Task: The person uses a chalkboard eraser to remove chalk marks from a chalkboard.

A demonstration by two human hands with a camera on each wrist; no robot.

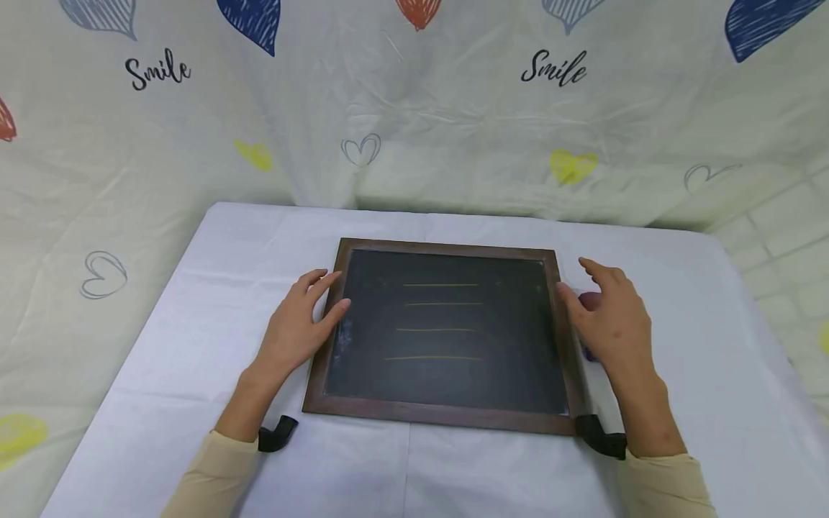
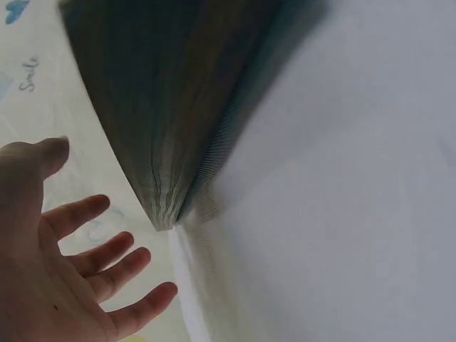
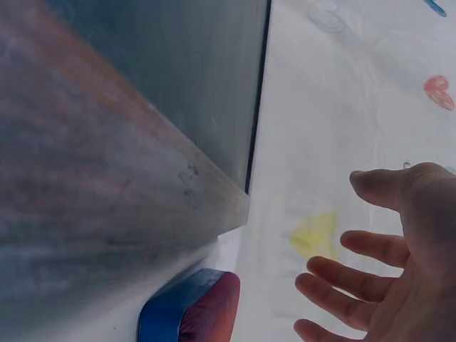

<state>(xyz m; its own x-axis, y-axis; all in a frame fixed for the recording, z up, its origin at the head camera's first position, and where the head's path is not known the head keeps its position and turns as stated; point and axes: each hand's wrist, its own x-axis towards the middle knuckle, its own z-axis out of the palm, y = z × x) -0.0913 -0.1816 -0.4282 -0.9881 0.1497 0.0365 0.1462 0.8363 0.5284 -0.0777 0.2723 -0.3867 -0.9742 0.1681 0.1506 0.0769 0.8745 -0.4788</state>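
A small chalkboard [image 1: 447, 388] with a brown wooden frame lies on the white-covered table, marked with several thin yellow lines. At its left side is my left hand [image 1: 294, 327], thumb and fingertips over the frame edge in the head view. My right hand [image 1: 615, 331] hovers by the right edge, its thumb tip right at the frame. Both wrist views show spread fingers with nothing held between them. Partly hidden beneath the right hand is a blue and dark red block [image 3: 210, 306], beside the board's frame [image 3: 107, 178].
White cloth [image 1: 214, 316] covers the table. Behind it hangs a pale backdrop [image 1: 453, 151] printed with hearts and "Smile". A black curved piece [image 1: 278, 434] sits at the left wrist, and a similar one [image 1: 601, 437] at the right overlaps the board's near corner.
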